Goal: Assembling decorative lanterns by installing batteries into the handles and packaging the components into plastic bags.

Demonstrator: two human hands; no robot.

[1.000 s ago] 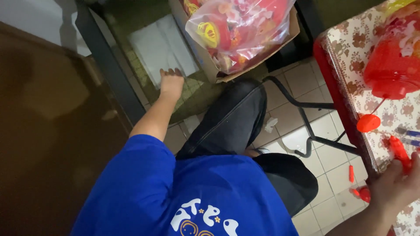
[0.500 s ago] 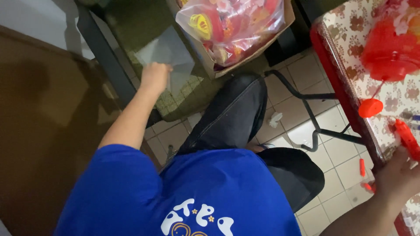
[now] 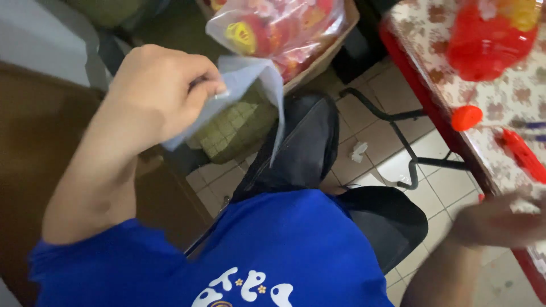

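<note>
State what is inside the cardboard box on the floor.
The cardboard box holds a clear bag of red and yellow items; the bag's lower part and the box bottom are hidden.

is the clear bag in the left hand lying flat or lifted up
Lifted up: the left hand pinches the clear bag in the air, and it hangs above the lap.

Left hand (image 3: 162,91) raised in front of the chest, fingers pinched shut on a thin clear plastic bag (image 3: 256,91) that hangs limp over a dark trouser leg (image 3: 301,148). Right hand (image 3: 500,219), blurred, low at the right, just beside the red edge of a table (image 3: 424,96) with a patterned cloth; grip impossible to tell. On the table, a red plastic heap (image 3: 489,40), a round red cap (image 3: 467,117) and a long red piece (image 3: 526,156). Behind the raised hand, a cardboard box (image 3: 327,59) holding a clear sack of red and yellow items (image 3: 278,28). Below, pale floor tiles (image 3: 375,142).
</note>
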